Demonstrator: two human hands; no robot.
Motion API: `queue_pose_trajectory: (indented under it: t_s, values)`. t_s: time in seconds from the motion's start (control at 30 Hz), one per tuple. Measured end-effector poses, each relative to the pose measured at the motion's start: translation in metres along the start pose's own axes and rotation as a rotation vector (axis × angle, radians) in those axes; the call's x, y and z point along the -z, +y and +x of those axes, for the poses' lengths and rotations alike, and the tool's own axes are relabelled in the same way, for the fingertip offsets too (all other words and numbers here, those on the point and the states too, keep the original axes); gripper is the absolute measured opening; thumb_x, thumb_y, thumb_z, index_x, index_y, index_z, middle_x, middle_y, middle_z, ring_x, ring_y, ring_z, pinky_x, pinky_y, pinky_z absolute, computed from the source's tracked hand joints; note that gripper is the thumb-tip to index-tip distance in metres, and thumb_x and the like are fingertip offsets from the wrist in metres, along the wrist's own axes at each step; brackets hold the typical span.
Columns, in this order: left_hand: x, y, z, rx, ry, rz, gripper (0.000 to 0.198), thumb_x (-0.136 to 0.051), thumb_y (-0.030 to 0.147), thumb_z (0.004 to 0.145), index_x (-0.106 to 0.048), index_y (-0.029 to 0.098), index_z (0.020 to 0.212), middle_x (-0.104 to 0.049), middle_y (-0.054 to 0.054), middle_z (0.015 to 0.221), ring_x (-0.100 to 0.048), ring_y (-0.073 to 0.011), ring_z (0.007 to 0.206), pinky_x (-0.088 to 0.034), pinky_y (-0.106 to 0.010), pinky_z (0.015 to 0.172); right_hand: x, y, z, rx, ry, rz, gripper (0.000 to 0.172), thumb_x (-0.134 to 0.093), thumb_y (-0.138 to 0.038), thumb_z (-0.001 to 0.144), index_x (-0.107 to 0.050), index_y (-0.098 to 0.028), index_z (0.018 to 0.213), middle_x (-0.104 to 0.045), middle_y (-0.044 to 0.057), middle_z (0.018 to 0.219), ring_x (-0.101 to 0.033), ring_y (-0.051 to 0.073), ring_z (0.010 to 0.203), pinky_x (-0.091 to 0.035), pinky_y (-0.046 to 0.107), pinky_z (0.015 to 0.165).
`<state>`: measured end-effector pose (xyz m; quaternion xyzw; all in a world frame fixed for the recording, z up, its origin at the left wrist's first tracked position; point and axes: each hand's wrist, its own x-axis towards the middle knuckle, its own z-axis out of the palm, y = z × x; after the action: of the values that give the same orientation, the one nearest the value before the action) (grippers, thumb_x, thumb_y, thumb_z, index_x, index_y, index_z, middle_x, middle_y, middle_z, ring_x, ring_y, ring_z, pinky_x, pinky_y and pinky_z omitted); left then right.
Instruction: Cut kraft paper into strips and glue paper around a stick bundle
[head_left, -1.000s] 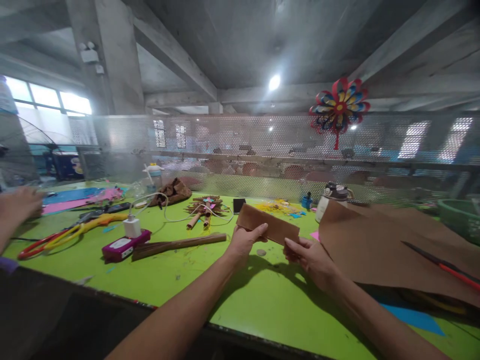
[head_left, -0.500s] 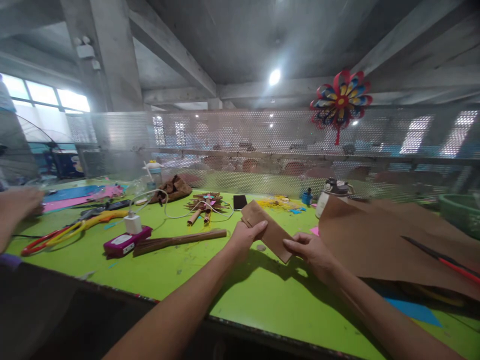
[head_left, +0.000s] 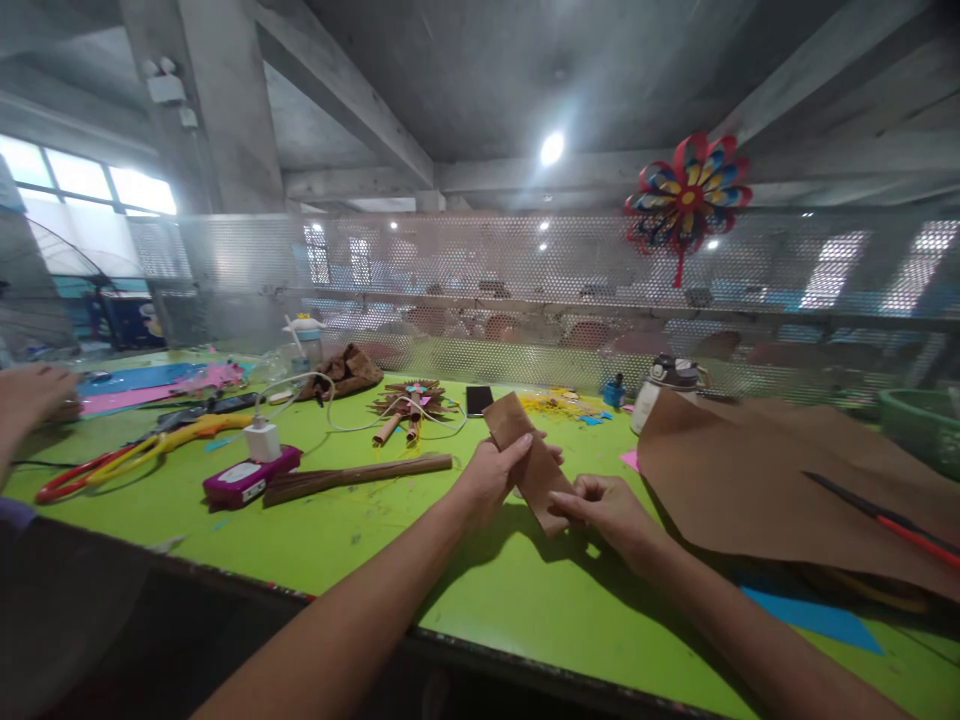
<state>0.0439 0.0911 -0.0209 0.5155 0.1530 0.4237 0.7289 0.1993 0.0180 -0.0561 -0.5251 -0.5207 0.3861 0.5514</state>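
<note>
A folded strip of brown paper (head_left: pixel 534 480) is held slanting above the green table, between both hands. My left hand (head_left: pixel 495 475) is closed around its left side, thumb flat on the front and fingertips showing behind the far edge. At the lower right end, my right hand (head_left: pixel 600 508) pinches the strip between thumb and fingers. To the left lies a long folded brown paper stick (head_left: pixel 360 480). Right of my hands, a large brown paper sheet (head_left: pixel 720 480) is spread out, with red-handled scissors (head_left: pixel 885 515) on top.
A purple power strip (head_left: pixel 251 480) with a white charger stands left, near yellow-and-red scissors (head_left: pixel 142 460). Behind are a brown paper craft piece (head_left: pixel 412 402), a phone (head_left: pixel 480 401) and a white jug (head_left: pixel 660 385). Another person's hand (head_left: pixel 34 400) is at the far left.
The brown strip has turned steeper, its lower end shifting left. My right hand has moved left with it, and my left fingers now show behind the strip.
</note>
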Motion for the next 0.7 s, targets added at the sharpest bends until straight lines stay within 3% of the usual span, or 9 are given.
queue_pose_trajectory:
  t_s: [0.13, 0.2, 0.37, 0.7]
  values:
    - [0.001, 0.0, 0.0, 0.009, -0.012, -0.001, 0.023, -0.065, 0.03, 0.082, -0.063, 0.013, 0.097, -0.072, -0.014, 0.087, -0.069, -0.0239, 0.084, -0.052, -0.041, 0.085, -0.001, 0.0, -0.001, 0.007, -0.014, -0.024, 0.046, -0.079, -0.043, 0.062, -0.043, -0.02, 0.046, -0.049, -0.001, 0.045, -0.045, 0.01, 0.047, -0.029, 0.024, 0.047]
    - [0.0, 0.001, 0.0, 0.019, -0.01, 0.0, 0.022, -0.064, 0.03, 0.083, -0.063, 0.012, 0.096, -0.072, -0.015, 0.087, -0.069, -0.0241, 0.083, -0.052, -0.041, 0.082, -0.003, -0.001, -0.003, -0.013, -0.081, -0.039, 0.042, -0.078, -0.044, 0.064, -0.048, -0.018, 0.047, -0.05, 0.0, 0.046, -0.042, 0.009, 0.046, -0.029, 0.025, 0.046]
    - [-0.003, 0.004, -0.001, 0.042, -0.002, -0.058, 0.02, -0.061, 0.028, 0.085, -0.064, 0.012, 0.096, -0.072, -0.014, 0.087, -0.068, -0.0242, 0.087, -0.05, -0.041, 0.086, -0.005, -0.012, -0.008, -0.004, -0.268, -0.037, 0.034, -0.074, -0.044, 0.068, -0.067, -0.012, 0.075, -0.063, 0.007, 0.069, -0.051, 0.013, 0.058, -0.037, 0.028, 0.054]
    - [-0.002, 0.003, -0.003, 0.064, -0.11, -0.113, 0.022, -0.054, 0.027, 0.089, -0.062, 0.01, 0.099, -0.072, -0.016, 0.088, -0.068, -0.0271, 0.086, -0.049, -0.046, 0.084, -0.004, -0.004, -0.005, -0.07, -0.242, -0.019, 0.044, -0.071, -0.053, 0.068, -0.06, -0.011, 0.068, -0.049, 0.001, 0.059, -0.038, 0.009, 0.053, -0.025, 0.027, 0.052]
